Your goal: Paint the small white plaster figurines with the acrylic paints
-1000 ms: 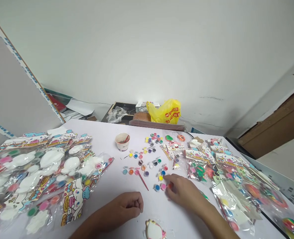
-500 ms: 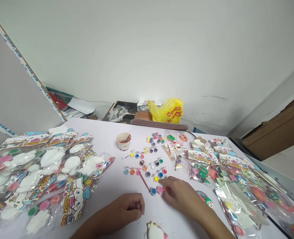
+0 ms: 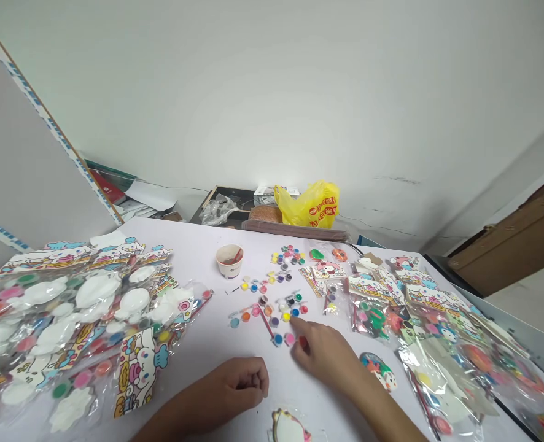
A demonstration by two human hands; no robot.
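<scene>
Low in the centre, my left hand (image 3: 243,385) rests on the white table (image 3: 193,353), fingers curled, with nothing visible in them. My right hand (image 3: 315,347) lies to its right, index finger stretched out to the yellow paint pot (image 3: 285,317). Its other fingers are bent beside the red pot (image 3: 303,342), partly covering it. Just left of that are a pink pot (image 3: 289,339) and a blue pot (image 3: 278,339). A red brush (image 3: 266,321) slants up from the blue pot. A painted piece (image 3: 288,427) sits at the bottom edge.
A paper cup (image 3: 229,261) with a brush in it stands behind the paints. Bagged white plaster pieces (image 3: 97,288) cover the left side. More bagged kits (image 3: 377,319) and a round painted piece (image 3: 379,371) lie to the right. A yellow bag (image 3: 309,205) is at the back.
My right hand has moved slightly up and left. The nearest paint pots and the red brush have shifted the same way, away from me. My left hand has stayed put.
</scene>
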